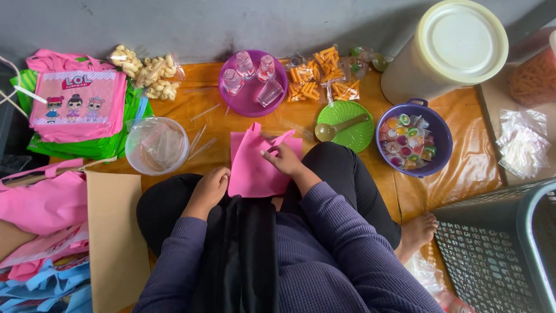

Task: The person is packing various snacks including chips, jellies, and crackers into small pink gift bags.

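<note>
Home floor, packing spot | person sits on orange mat | snack packets, jelly bowl, party bags w/ cartoon prints

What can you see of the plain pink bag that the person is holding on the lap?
The pink bag looks like soft non-woven fabric, plain on the side that shows, with no picture. It lies flat across the person's knees, mouth pointing away toward the purple plate, its strap handles just visible at the top. The left hand grips its lower left edge; the right hand rests near the opening. What is inside cannot be seen.
</note>
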